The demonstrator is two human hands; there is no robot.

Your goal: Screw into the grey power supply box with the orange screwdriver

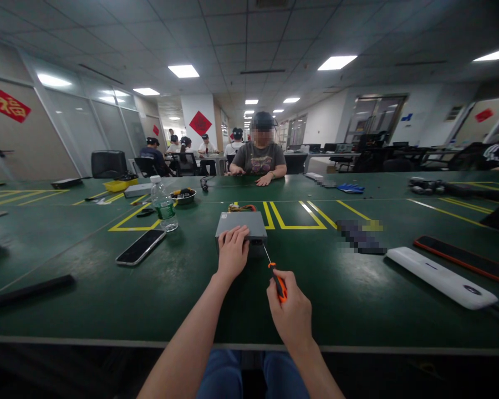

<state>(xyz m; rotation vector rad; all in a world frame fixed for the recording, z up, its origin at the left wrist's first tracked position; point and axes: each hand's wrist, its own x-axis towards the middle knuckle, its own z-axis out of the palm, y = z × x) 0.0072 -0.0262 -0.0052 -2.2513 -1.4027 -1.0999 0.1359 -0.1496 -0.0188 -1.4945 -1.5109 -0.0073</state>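
Stretching across the whole view, a green table (158,310) marked with yellow tape (303,227) carries everything at hand. Beyond its far edge sits a person in a grey T-shirt (260,160), one hand laid on the surface. Next in size comes a grey metal box (243,219), standing on the table straight ahead of the wearer. The long white device (441,278) lies well off to the right. The left hand (233,250) rests over the box, its fingers laid nearly side by side on the top near the front edge, so the box is directly beneath them. The right hand (291,303), apart from the box, has its fingers closed around the handle of an orange-and-black screwdriver. A clear bottle (163,208) stands left of the box, with a phone (141,247) lying just beside its base. The screwdriver (280,287) slants up and left out of the right fist, its tip at the box's right front corner; whether it touches cannot be told. Smallest, coloured wires (242,208) bunch behind the box.
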